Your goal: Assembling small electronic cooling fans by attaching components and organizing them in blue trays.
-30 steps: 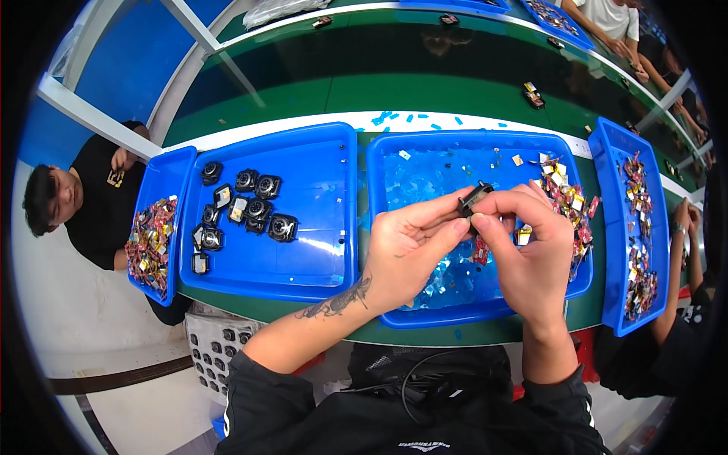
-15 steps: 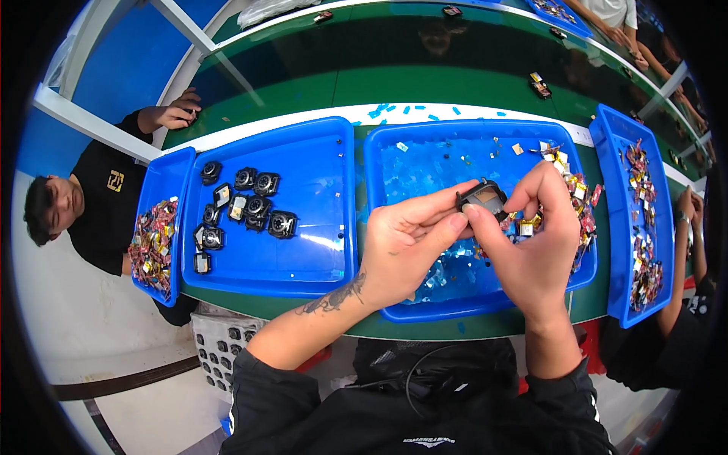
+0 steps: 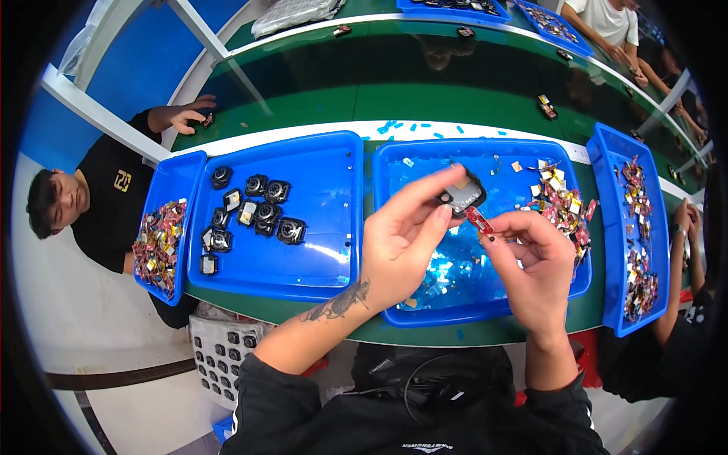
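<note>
My left hand point(image 3: 406, 239) grips a black watch-like housing point(image 3: 464, 194) by its edge, its grey inner face turned up. Between the fingertips of my right hand point(image 3: 531, 262) is a small red circuit board point(image 3: 480, 221), touching or nearly touching the housing's lower corner; I cannot tell which. Both hands are over a blue tray point(image 3: 485, 311). In that tray lie bits of blue film and a heap of small red, yellow and silver parts point(image 3: 557, 197). To the left, another blue tray point(image 3: 318, 189) holds several black watch-like housings point(image 3: 265, 212).
Narrow blue bins full of small parts stand at the left point(image 3: 199, 178) and right point(image 3: 654, 258). Beyond the trays runs a green conveyor belt point(image 3: 341, 83) carrying scattered units. A co-worker's hand point(image 3: 186, 117) reaches over it at the left. More people work at the right.
My right hand has drawn back from the housing, and the red circuit board now shows in its fingers. My left hand has tilted the housing. The co-worker's hand at the left has shifted.
</note>
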Demonstrator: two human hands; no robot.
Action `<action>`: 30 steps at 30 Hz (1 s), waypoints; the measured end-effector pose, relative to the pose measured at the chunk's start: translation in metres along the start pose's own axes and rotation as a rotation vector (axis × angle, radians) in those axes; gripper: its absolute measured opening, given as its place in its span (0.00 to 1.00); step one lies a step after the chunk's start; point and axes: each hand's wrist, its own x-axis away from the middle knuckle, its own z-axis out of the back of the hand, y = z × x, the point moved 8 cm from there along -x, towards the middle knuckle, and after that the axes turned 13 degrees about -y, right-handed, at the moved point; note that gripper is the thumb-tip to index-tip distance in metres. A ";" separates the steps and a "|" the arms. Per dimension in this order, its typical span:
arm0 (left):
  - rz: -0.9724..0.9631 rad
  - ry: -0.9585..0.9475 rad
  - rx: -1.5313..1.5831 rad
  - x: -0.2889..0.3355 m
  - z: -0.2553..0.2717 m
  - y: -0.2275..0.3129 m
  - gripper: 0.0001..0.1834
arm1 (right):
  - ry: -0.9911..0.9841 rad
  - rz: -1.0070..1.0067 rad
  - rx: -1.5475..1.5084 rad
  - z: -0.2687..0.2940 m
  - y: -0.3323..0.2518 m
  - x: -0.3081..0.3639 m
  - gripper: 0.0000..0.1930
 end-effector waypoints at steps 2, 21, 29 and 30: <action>-0.070 -0.093 -0.343 -0.001 -0.003 0.013 0.18 | -0.050 -0.032 -0.134 0.000 0.002 -0.002 0.09; 0.053 -0.100 -0.632 0.003 -0.015 0.006 0.10 | 0.136 0.021 0.289 0.017 -0.006 0.008 0.04; 0.179 -0.122 -0.259 0.004 -0.009 -0.014 0.10 | 0.128 0.140 0.282 0.015 -0.010 0.013 0.08; 0.187 -0.140 -0.213 0.003 -0.009 -0.018 0.09 | 0.127 0.139 0.280 0.016 -0.011 0.012 0.08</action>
